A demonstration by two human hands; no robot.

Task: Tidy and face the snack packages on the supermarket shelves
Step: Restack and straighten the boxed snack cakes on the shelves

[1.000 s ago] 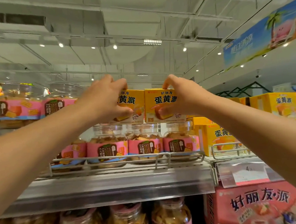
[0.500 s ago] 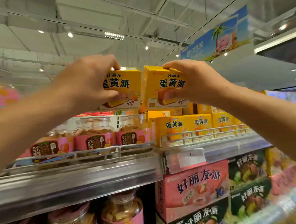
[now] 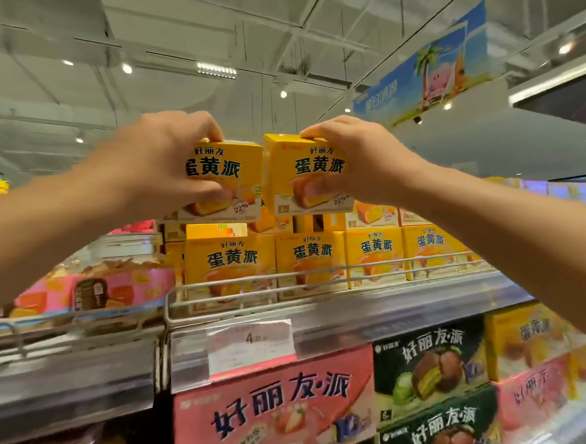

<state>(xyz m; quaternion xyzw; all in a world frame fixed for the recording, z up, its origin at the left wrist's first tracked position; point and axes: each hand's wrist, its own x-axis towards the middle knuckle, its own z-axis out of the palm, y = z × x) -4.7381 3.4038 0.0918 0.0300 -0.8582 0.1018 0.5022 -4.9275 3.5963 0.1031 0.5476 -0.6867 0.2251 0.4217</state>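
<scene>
Between my two hands, up above the top shelf row, are 2 small yellow boxes, front faces toward me. My left hand (image 3: 164, 168) grips the left yellow box (image 3: 222, 183), fingers over its top edge, thumb under on the front. My right hand (image 3: 356, 159) grips the right yellow box (image 3: 307, 174) the same way. The boxes' inner edges are almost touching.

A sec ago both boxes were w/ my hands over the pink-label jars (image 3: 93, 289); now they hang over the yellow box row (image 3: 321, 264) behind the wire rail (image 3: 322, 275), just below my fingers. So I'd judge these were strays being carried to their own product's spot; placing and facing isn't done yet.

Print on both boxes and the row: 好丽友 蛋黄派, w/ "22%" in a round badge and "2" at the lower left corner. Price tag (image 3: 251, 344) below my thumbs reads "4", rest blurred. Pink carton (image 3: 269, 419) further down: 好丽友·派.
</scene>
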